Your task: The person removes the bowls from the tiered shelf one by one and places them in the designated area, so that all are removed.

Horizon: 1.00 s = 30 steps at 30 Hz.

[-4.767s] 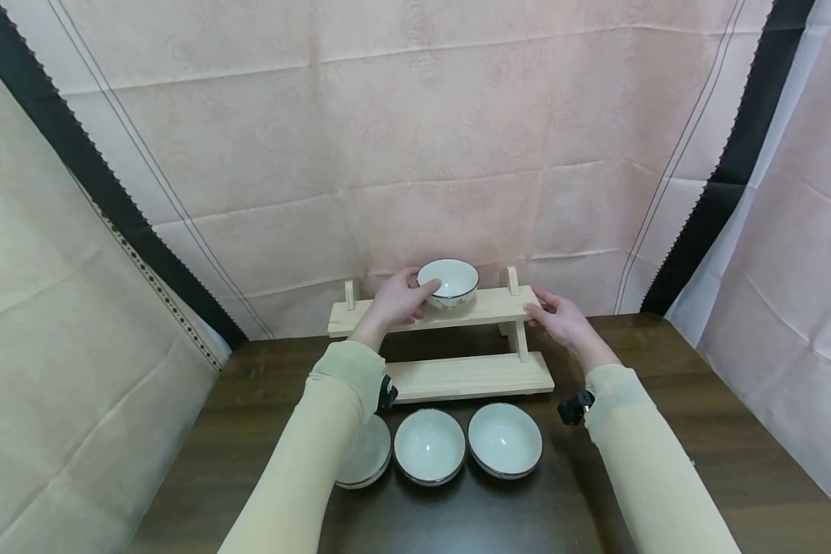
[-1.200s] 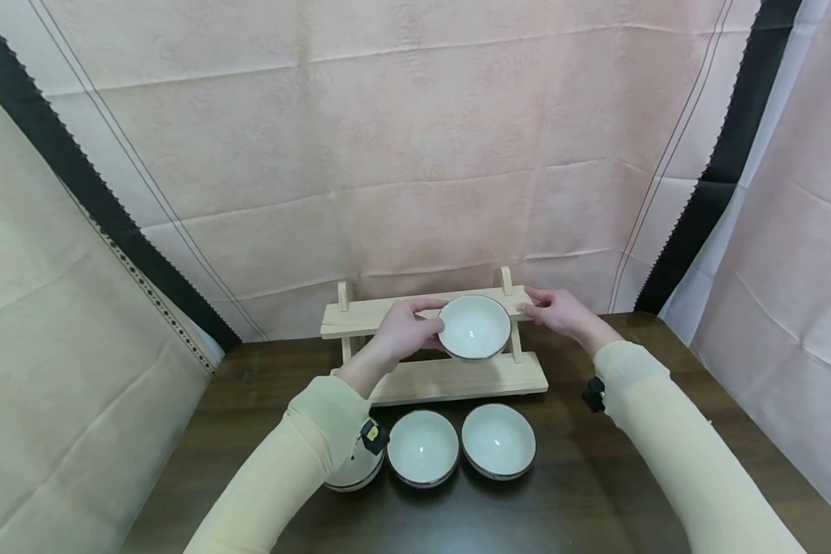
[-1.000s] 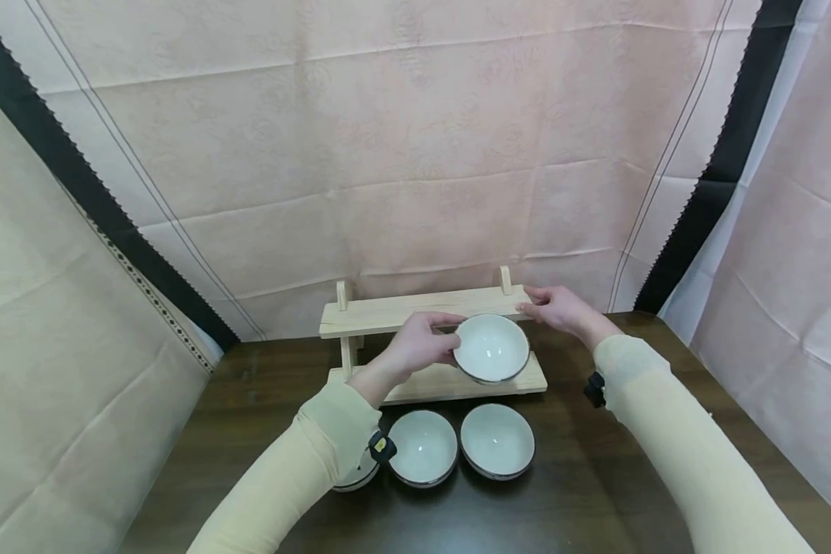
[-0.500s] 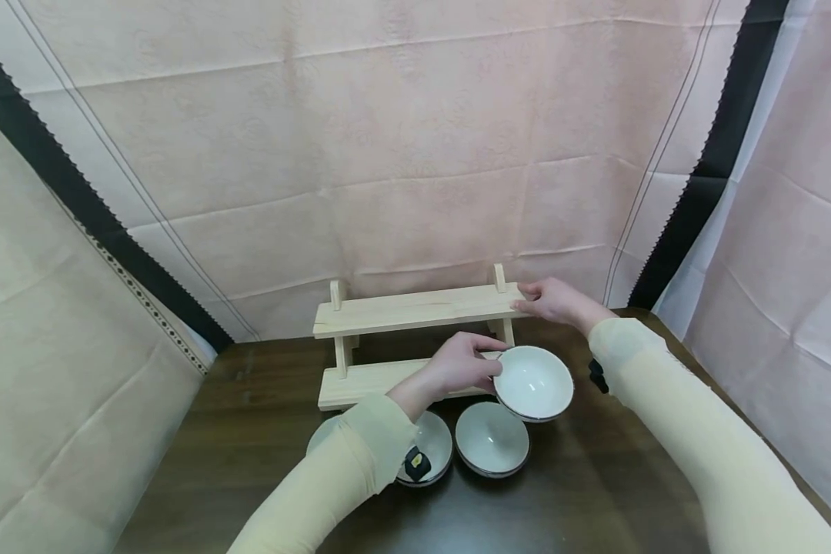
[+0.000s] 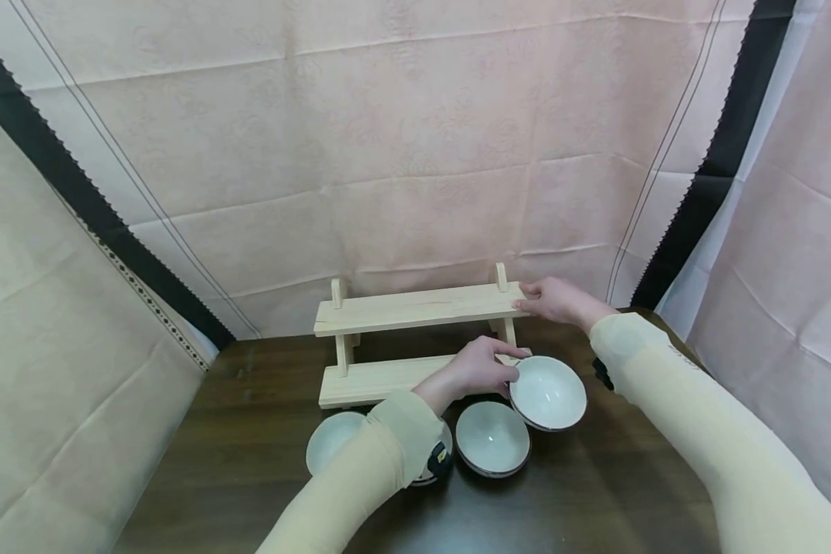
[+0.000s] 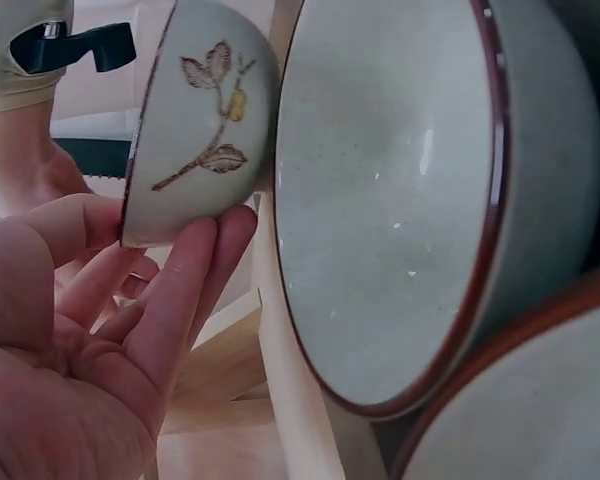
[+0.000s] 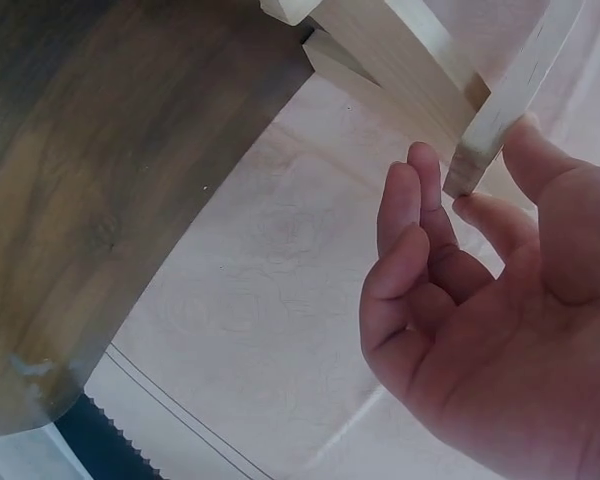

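Observation:
My left hand pinches the left rim of a white bowl, thumb at the rim and fingers under its side. In the left wrist view this bowl shows a brown leaf sprig on its outside. It is at the right end of a row of bowls, close by the right-hand bowl. My right hand pinches the right end of the upper board of a two-tier wooden shelf; the right wrist view shows thumb and forefinger on the board's end.
The left bowl and the middle bowl stand in front of the shelf's lower board, partly hidden by my left sleeve. All rest on a dark wooden table. Cloth walls rise behind and at both sides.
The left hand has lifted the bowl off the upper board and carried it forward, down and right, past the lower board to the row's right end. The right hand has kept hold of the board.

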### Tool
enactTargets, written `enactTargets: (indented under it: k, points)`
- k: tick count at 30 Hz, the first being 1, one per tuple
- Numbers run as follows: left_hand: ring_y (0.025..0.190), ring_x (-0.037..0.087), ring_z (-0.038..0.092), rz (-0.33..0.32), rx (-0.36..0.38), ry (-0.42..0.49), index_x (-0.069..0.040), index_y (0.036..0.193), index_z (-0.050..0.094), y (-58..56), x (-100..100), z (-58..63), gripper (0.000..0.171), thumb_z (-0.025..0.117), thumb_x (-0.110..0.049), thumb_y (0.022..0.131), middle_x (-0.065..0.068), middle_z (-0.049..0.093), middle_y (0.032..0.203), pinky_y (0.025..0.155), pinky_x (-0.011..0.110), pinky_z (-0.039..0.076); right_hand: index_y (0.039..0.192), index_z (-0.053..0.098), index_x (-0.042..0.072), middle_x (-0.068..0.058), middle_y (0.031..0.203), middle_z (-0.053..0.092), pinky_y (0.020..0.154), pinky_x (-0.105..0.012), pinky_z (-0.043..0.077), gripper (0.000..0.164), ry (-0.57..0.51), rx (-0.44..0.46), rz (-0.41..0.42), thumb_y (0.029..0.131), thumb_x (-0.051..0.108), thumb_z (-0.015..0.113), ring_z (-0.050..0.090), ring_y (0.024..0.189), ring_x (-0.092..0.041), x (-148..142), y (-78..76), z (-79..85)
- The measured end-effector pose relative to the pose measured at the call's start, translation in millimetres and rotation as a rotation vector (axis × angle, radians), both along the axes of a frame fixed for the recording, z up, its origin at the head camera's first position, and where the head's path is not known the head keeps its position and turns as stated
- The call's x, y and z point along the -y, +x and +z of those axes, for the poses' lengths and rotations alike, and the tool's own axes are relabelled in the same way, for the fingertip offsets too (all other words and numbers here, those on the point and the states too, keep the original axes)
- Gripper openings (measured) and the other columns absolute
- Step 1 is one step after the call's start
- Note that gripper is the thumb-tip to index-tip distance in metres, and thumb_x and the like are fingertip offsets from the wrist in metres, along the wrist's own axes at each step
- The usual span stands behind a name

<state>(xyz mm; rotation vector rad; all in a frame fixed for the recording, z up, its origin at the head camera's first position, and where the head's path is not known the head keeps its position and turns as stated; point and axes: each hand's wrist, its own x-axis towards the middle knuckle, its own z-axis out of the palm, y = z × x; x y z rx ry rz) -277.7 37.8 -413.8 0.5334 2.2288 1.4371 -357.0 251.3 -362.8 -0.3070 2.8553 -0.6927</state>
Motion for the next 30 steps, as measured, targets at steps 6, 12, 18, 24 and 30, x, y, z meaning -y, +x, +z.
enactTargets:
  k: [6,12,18,24,30]
  points:
    - [0.076,0.019,0.077,-0.055,0.006,0.011,-0.011,0.130,0.079,-2.0,-7,-6.2,0.033,0.070,-0.004,0.099,0.003,0.061,0.153,0.074,0.033,0.064,0.162,0.038,-0.001,-0.023,0.121,0.073,0.109,-0.059,0.046,0.069,0.034,-0.010,0.014,0.111,0.038,0.060,0.067,0.100,-0.029,4,0.6,3.8]
    - [0.070,0.015,0.071,-0.080,-0.039,-0.026,-0.011,0.129,0.079,-1.8,-16,-11.9,0.034,0.069,-0.002,0.098,-0.001,0.066,0.137,0.069,0.029,0.061,0.164,0.036,0.001,-0.030,0.151,0.055,0.112,-0.065,0.042,0.069,0.051,0.021,-0.008,0.111,0.039,0.060,0.067,0.119,-0.040,6,0.7,5.6]
    - [0.071,0.015,0.069,-0.101,-0.064,-0.080,-0.013,0.130,0.079,-0.8,-23,-15.2,0.033,0.068,-0.004,0.100,-0.005,0.068,0.120,0.068,0.027,0.059,0.164,0.036,0.001,-0.031,0.152,0.053,0.111,-0.065,0.043,0.069,0.046,0.025,-0.015,0.111,0.038,0.060,0.067,0.117,-0.039,4,2.0,5.2]
    - [0.076,0.013,0.068,-0.149,-0.083,-0.132,-0.015,0.131,0.078,1.9,-28,-20.5,0.033,0.069,-0.006,0.101,-0.005,0.070,0.118,0.070,0.027,0.057,0.164,0.036,0.001,-0.029,0.140,0.064,0.110,-0.064,0.044,0.069,0.030,0.019,-0.019,0.111,0.038,0.060,0.068,0.111,-0.036,3,3.6,3.5]
    - [0.091,0.011,0.064,-0.188,-0.094,-0.211,-0.022,0.132,0.078,6.0,-33,-24.1,0.033,0.071,-0.010,0.102,-0.007,0.071,0.125,0.080,0.029,0.054,0.165,0.035,0.002,-0.025,0.130,0.070,0.111,-0.063,0.043,0.070,0.011,0.022,-0.025,0.111,0.040,0.060,0.067,0.115,-0.037,5,3.7,1.4]
